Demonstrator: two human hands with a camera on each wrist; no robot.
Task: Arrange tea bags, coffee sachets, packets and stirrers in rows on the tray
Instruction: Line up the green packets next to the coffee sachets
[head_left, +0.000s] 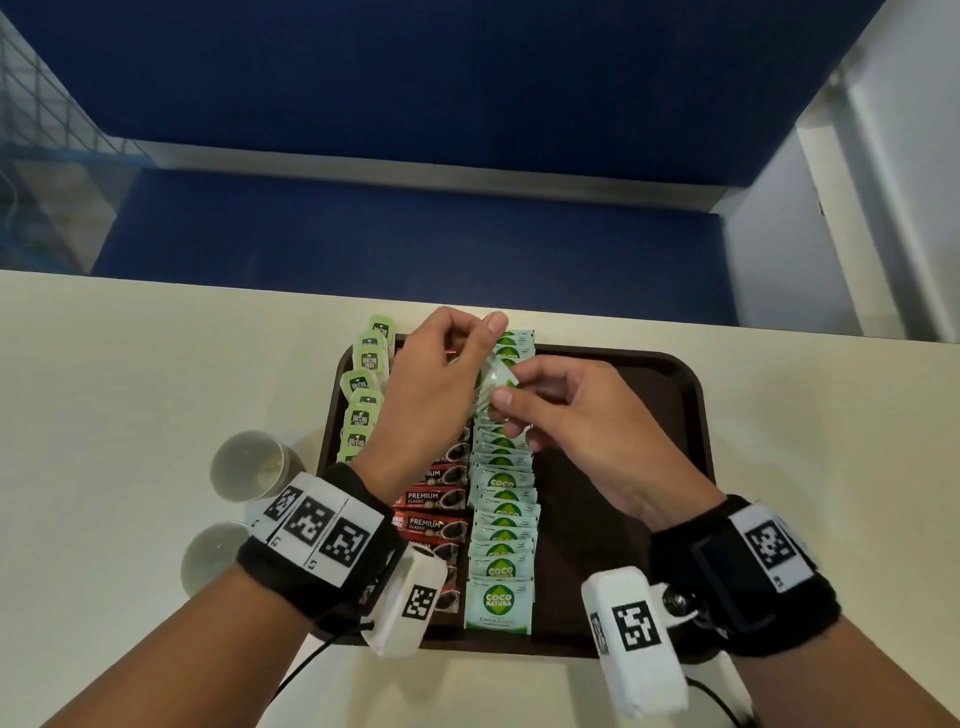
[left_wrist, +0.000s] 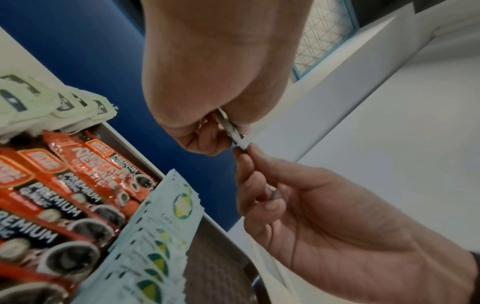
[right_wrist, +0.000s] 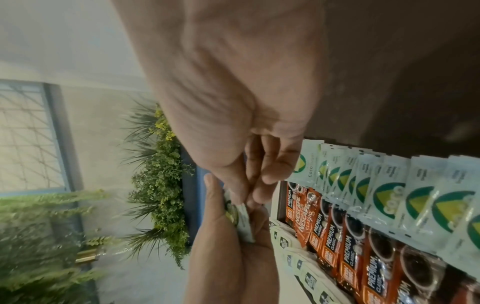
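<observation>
Sugar packets (head_left: 492, 387) sit pinched in our left hand (head_left: 441, 384). Our right hand (head_left: 566, 410) pinches one above the tray (head_left: 675, 374).

on your tray (head_left: 675, 395) three rows run 6 to 12 o'clock: tea bags (head_left: 363, 395) at 9, coffee sachets (head_left: 431, 499) in the middle, sugar packets (head_left: 501, 525) at 3. two cups (head_left: 249, 465) stand on the table (head_left: 130, 374) at 9 o'clock of the tray.

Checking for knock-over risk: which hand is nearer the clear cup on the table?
Left. The left hand is over the tray's left half, closer to the clear cup; the right hand is farther right.
</observation>
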